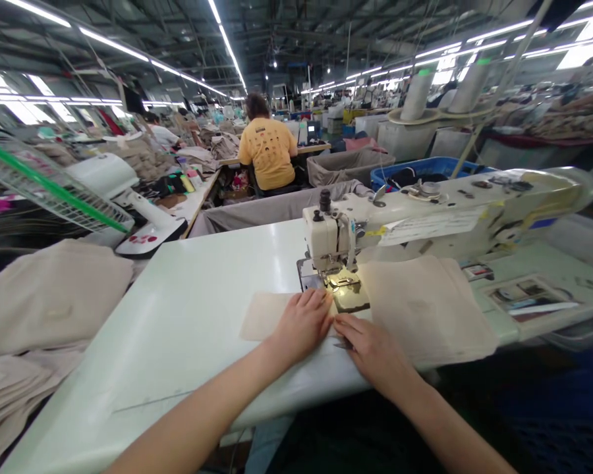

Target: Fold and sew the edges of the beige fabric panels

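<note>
A small beige fabric piece (263, 317) lies on the sewing table, its right end at the sewing machine's needle area (332, 280). My left hand (304, 321) presses on that end, fingers bent together close to the presser foot and covering part of the cloth. Just to the right, my right hand (378, 352) has thumb and fingers pinched at the cloth's near edge, by the metal needle plate (350, 299). A dark metal tip, perhaps of thread snips (343, 343), sticks out under the right fingers; the rest of it is hidden.
Stacked beige fabric panels (425, 313) lie under the machine arm (425, 210). More folded cloth (54, 296) is piled at left, near a white fan (128, 210). Thread cones (418, 95) stand behind the machine. A person in a yellow shirt (269, 151) sits ahead, facing away.
</note>
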`<action>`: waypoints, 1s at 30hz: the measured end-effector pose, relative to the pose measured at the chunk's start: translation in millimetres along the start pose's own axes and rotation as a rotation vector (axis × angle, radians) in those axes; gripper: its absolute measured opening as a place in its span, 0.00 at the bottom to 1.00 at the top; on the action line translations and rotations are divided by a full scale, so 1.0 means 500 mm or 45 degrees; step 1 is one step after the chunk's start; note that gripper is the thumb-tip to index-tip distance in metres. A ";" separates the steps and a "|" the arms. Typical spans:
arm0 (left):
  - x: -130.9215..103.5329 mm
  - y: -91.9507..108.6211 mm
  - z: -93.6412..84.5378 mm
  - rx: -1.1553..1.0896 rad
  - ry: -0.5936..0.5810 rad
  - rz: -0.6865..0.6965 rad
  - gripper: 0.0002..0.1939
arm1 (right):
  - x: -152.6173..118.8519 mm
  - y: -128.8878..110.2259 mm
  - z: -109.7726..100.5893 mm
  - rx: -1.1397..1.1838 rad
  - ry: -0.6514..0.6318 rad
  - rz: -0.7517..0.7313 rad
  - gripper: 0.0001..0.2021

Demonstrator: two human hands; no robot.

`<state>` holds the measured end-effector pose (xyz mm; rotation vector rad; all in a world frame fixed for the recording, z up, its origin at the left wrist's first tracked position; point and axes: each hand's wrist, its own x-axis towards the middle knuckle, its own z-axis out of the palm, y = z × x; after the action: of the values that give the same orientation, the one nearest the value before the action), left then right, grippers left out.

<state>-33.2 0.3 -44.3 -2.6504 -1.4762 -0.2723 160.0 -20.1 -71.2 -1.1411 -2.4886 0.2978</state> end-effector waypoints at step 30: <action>0.017 -0.041 0.029 -0.214 0.102 0.088 0.17 | 0.045 0.013 -0.011 0.054 -0.047 0.108 0.21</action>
<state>-44.5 20.8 -57.0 -2.7757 -1.3921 -0.5115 153.1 1.5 -62.7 -1.2362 -2.4575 0.3972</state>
